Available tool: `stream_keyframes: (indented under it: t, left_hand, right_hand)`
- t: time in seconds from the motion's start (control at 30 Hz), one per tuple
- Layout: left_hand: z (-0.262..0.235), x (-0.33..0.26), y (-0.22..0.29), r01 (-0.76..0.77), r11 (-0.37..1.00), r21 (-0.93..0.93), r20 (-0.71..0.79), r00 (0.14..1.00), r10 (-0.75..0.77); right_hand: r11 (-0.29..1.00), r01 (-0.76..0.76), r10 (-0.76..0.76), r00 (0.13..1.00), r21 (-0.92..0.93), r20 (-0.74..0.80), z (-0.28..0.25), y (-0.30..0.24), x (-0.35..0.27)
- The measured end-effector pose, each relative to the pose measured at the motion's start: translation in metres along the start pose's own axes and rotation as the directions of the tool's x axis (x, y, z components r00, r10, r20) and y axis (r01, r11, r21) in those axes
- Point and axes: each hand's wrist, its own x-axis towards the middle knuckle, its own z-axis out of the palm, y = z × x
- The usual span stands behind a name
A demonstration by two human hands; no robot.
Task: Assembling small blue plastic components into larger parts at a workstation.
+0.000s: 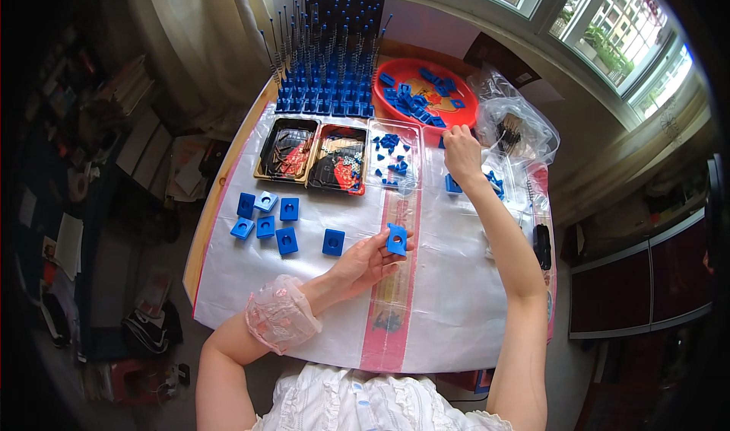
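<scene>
My left hand (367, 262) holds a blue plastic block with a round hole (391, 244) above the middle of the table, its fingers under and around it. My right hand (462, 157) is closed, its fingers bent together at the near edge of the red plate (471, 119). A bit of a small blue plastic piece (442, 143) shows at its fingertips; the rest is hidden. Below that hand is a clear tray (514, 197) with blue pieces (454, 184). Left of my left hand lies a single blue block (333, 242), and farther left several more blocks (265, 227).
Rows of blue parts with upright springs and rods (323, 77) stand at the back. Before them sit two black trays (262, 174) (313, 184) of small parts and a clear tray (415, 157) of blue pieces. A clear plastic bag (541, 123) and a black object (542, 247) lie at right.
</scene>
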Motion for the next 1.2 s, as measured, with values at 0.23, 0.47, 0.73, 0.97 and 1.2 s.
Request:
stream_keyframes:
  t: [0.23, 0.47, 0.73, 0.97, 1.2]
  left_hand:
    - [-0.003, 0.000, 0.000, 0.004, 1.000, 0.009, 0.014, 1.000, -0.004]
    - [-0.002, 0.002, 0.000, 0.021, 1.000, 0.017, 0.020, 1.000, -0.021]
    - [-0.005, 0.001, 0.000, 0.017, 1.000, 0.013, 0.027, 0.999, -0.017]
    - [-0.002, 0.002, -0.001, 0.033, 0.999, 0.006, 0.024, 0.999, -0.033]
    - [0.000, 0.000, 0.001, 0.049, 0.999, 0.005, -0.006, 0.999, -0.049]
  right_hand:
    - [0.999, -0.019, 0.021, 0.997, -0.030, 0.072, 0.004, -0.001, 0.001]
    - [0.997, -0.063, 0.059, 0.993, 0.044, 0.102, 0.002, 0.008, 0.001]
    - [0.911, 0.388, -0.385, 0.922, -0.141, 0.051, -0.014, -0.001, 0.010]
    - [0.865, 0.444, -0.448, 0.893, -0.235, 0.039, 0.007, 0.005, 0.010]
    - [0.844, 0.455, -0.439, 0.890, -0.285, 0.122, 0.009, -0.006, 0.012]
